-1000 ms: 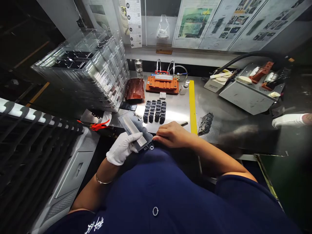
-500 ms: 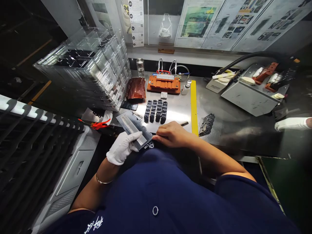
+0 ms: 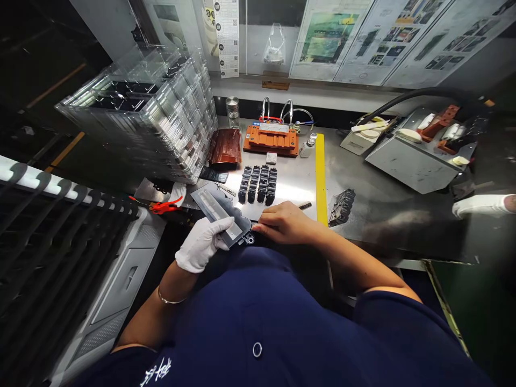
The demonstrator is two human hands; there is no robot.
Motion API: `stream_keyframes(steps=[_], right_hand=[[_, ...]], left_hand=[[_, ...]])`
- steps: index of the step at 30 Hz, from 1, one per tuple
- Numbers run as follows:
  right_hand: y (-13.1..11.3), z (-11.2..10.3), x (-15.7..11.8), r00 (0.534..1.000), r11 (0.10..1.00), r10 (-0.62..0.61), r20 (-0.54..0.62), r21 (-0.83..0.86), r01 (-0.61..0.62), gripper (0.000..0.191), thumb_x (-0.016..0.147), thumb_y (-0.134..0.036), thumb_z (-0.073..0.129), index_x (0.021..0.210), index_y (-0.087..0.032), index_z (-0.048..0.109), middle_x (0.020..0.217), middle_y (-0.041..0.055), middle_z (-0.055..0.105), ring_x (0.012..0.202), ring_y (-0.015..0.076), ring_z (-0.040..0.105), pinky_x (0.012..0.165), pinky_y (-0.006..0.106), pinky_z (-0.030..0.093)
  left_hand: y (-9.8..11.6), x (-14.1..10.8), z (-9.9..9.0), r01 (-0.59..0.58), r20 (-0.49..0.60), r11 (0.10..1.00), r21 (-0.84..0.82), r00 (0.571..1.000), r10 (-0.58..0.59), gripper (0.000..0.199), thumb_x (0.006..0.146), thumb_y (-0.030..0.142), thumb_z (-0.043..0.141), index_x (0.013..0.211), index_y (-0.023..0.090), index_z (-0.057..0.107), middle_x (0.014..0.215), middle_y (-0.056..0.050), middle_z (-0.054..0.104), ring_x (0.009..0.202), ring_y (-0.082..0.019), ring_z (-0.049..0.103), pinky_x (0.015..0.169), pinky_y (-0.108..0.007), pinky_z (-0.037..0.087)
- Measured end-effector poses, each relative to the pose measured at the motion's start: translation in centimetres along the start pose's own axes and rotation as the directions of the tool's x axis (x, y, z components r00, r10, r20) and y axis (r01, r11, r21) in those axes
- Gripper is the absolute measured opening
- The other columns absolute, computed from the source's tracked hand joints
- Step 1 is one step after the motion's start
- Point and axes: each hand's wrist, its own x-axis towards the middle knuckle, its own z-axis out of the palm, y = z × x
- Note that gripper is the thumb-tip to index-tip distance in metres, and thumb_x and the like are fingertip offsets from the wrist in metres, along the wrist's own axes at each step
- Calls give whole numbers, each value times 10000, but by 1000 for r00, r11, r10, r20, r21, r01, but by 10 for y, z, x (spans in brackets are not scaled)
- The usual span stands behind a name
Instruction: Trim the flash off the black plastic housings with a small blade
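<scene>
My left hand (image 3: 200,243), in a white glove, is closed around the lower end of a grey moulded part (image 3: 241,216) with a scalloped edge and a long pale strip on its face. The part is tilted over the front edge of the bench. My bare right hand (image 3: 284,223) is closed at the part's right edge, its fingertips by the scalloped side. A slim, dark, pen-like tool (image 3: 306,205) runs through its fingers, its back end sticking out behind; its exact kind is hidden. Several black ribbed blocks (image 3: 258,184) stand in a row beyond my hands.
Clear plastic trays (image 3: 177,118) are stacked high at the left. An orange fixture (image 3: 271,141) stands at the back beside a small bottle (image 3: 308,146). Yellow tape (image 3: 321,180) crosses the bench, with a black ribbed piece (image 3: 342,207) to its right. Red-handled pliers (image 3: 166,205) lie left.
The grey part has tipped very slightly up and left in my left hand. My right hand stays at its edge, almost unmoved.
</scene>
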Motion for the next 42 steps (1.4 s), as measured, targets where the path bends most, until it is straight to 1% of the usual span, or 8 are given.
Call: stream_keyframes(steps=[14,19,22,26,29,32,36,42], right_hand=[[3,-2,2,998,997,-37,42,65,34,465,1001,-397,434,615,-166,553,558,-6,508,502,83,411,538,244,283],[4,-2,-2,989,981,-69,130,188,44,453,997,-378,444,613,-162,546,555,-3,510,513,81,437,548,238,301],[5,2,-8,977,970,-94,191,238,46,448,986,-367,475,598,-158,550,554,0,530,506,74,447,537,228,305],[9,5,-10,999,959,-32,20,283,25,435,996,-392,462,664,-148,600,555,-8,532,498,69,456,517,205,326],[8,4,-3,981,980,-19,-194,193,57,428,944,-523,512,801,-145,651,674,17,592,563,80,509,533,202,355],[3,5,6,957,995,-92,-274,-51,81,523,841,-660,561,906,-151,664,786,41,624,617,100,522,519,223,311],[-2,4,13,952,932,-199,-235,-345,109,629,802,-760,499,708,-148,612,640,17,532,584,120,423,521,271,199],[-1,2,17,969,900,-239,-58,-387,199,648,857,-753,398,619,-167,542,594,15,470,578,136,364,531,287,176]], left_hand=[[-1,-1,1,30,-15,999,-18,999,-30,35,789,108,663,779,77,677,615,-40,680,438,-114,608,324,-162,471],[0,3,2,41,13,996,-80,999,-40,91,815,62,632,874,58,701,691,-68,715,549,-142,685,508,-211,597],[11,4,-3,-13,-70,965,-260,998,-6,140,851,6,559,864,52,690,725,-70,728,623,-137,716,601,-204,621],[26,0,-11,-121,-165,904,-410,985,57,192,883,-10,504,867,65,679,747,-66,740,667,-142,735,620,-200,629],[25,-1,-10,-34,-98,920,-391,995,-5,221,890,-23,479,838,68,673,719,-64,731,642,-138,731,610,-196,625],[17,1,-4,94,7,935,-342,995,-98,258,909,1,460,771,68,667,650,-57,701,562,-117,700,601,-188,618],[8,5,-3,118,54,966,-231,993,-108,209,891,28,521,763,68,683,693,-74,722,565,-117,697,613,-176,610],[3,5,-9,86,67,986,-142,995,-77,112,848,49,599,832,88,702,657,-46,703,530,-117,679,622,-202,612]])
